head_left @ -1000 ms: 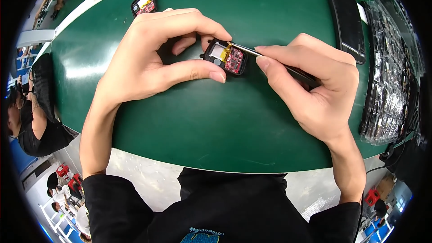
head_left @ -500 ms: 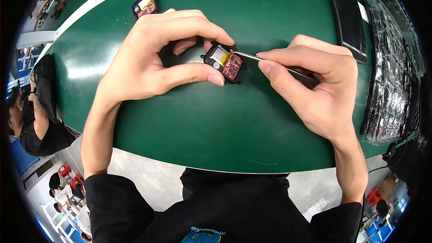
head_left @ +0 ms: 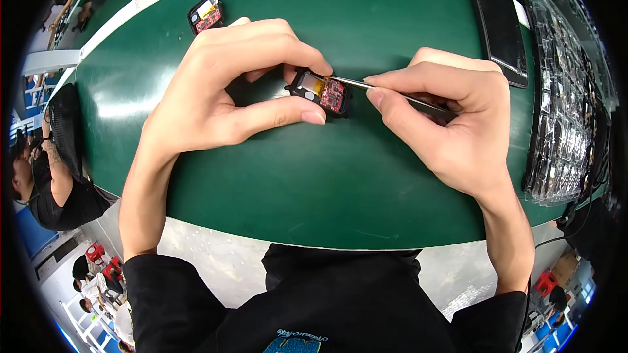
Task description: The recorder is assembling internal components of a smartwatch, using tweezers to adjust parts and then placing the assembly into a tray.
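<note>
My left hand (head_left: 216,91) holds a small open smartwatch case (head_left: 318,93) between thumb and fingers, just above the green tabletop. The black case has a red circuit board on its right half, and a silver battery with yellow tape on its left. In my right hand (head_left: 451,111) is a pair of thin metal tweezers (head_left: 353,83), held like a pen. Their tip meets the upper edge of the case, close to my left fingertip; exactly what it touches is too small to tell. A second open smartwatch case (head_left: 207,14) lies beyond my left hand.
The green table (head_left: 327,183) has a pale rim. A long black tray-like object (head_left: 495,23) lies at the far right, beside a stack of clear plastic trays (head_left: 561,104) with small parts. A dark mesh chair back (head_left: 64,124) and a seated person (head_left: 55,183) are at the left.
Both hands have shifted slightly left, with the case and tweezers. The case has turned a little, and the tweezers' tip stays at its upper edge.
</note>
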`<state>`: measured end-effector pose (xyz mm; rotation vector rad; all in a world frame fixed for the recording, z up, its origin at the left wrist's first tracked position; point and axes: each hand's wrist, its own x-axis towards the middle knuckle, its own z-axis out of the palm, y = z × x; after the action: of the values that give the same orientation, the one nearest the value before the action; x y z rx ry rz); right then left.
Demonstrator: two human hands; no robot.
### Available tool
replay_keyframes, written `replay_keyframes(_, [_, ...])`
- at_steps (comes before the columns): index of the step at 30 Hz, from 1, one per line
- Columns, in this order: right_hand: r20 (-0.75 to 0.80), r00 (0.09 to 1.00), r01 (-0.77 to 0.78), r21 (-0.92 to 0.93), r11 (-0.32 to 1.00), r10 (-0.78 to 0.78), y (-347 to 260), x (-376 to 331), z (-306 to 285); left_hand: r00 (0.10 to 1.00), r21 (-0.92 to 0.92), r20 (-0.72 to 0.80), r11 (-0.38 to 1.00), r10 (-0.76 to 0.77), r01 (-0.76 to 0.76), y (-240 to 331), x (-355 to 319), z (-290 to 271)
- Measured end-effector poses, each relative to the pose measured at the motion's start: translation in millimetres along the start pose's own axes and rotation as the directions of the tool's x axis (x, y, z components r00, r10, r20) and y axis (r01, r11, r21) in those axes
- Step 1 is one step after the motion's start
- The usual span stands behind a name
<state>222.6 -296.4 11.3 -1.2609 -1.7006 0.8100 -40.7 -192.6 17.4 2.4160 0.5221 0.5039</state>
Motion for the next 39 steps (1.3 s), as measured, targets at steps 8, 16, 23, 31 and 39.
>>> replay_keyframes(8, [-0.014, 0.999, 0.039, -0.042, 0.998, -0.040, -0.5, -0.7, -2.3, 1.000, -0.006, 0.012, 1.000, -0.025, 0.025, 1.6, -1.4, 0.1])
replay_keyframes(16, [-0.151, 0.983, -0.063, 0.242, 0.968, 0.101, 3.9, 5.4, -2.4, 1.000, 0.050, -0.001, 0.998, -0.031, 0.031, 10.5, 4.0, 1.2])
replay_keyframes(23, [-0.214, 0.974, -0.011, 0.288, 0.958, 0.075, 11.3, 8.7, -0.9, 0.998, 0.080, -0.043, 0.995, -0.047, 0.051, 17.8, 3.4, 4.4])
replay_keyframes(31, [-0.283, 0.954, 0.158, 0.206, 0.966, -0.096, 24.9, 7.4, 4.8, 0.991, -0.160, -0.121, 0.984, 0.062, -0.082, 71.9, 60.0, 14.4])
replay_keyframes(39, [-0.172, 0.985, 0.028, 0.318, 0.948, 0.028, 24.3, 4.2, 10.9, 0.929, -0.134, 0.097, 0.930, 0.357, -0.343, 163.5, 248.0, 67.2])
